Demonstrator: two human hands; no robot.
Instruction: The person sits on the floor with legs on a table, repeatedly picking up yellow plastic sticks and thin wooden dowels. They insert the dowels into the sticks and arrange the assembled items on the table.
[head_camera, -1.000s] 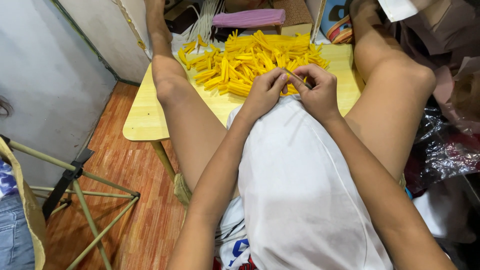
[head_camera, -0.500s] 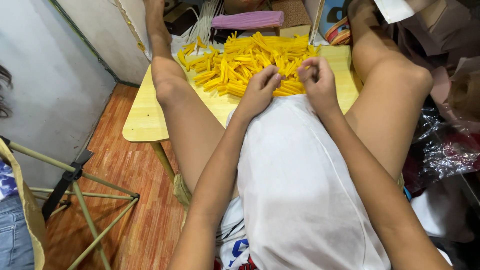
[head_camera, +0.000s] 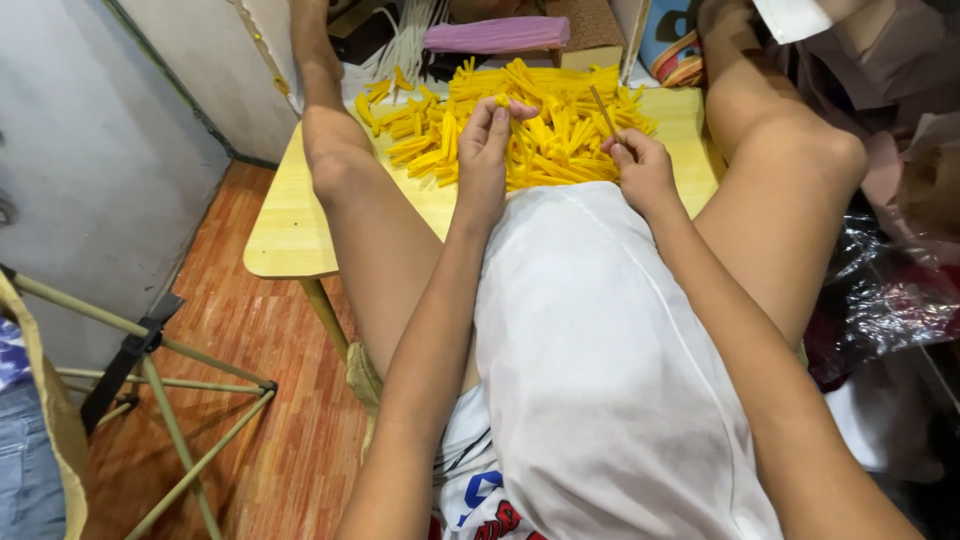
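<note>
**Hands at the yellow pile, one piece and one stick in hand**

Left hand (head_camera: 487, 150) pinches a small yellow piece (head_camera: 503, 101) at its fingertips, lifted just above the pile of yellow pieces (head_camera: 520, 125); right hand (head_camera: 643, 170) pinches a thin brown stick (head_camera: 603, 110), tip slanting far-left over the pile; pile sits on the far half of the pale wooden table (head_camera: 295, 225), between the knees, so both hands reach it easily; pink bundle (head_camera: 497, 34) beyond, white cloth (head_camera: 600, 360) over the lap.

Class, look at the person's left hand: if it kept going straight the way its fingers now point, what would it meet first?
The left hand, pinching a small yellow piece, points away from the body across the table. It would most likely run first into the pile of yellow strips just ahead, though depth is hard to judge.
</note>
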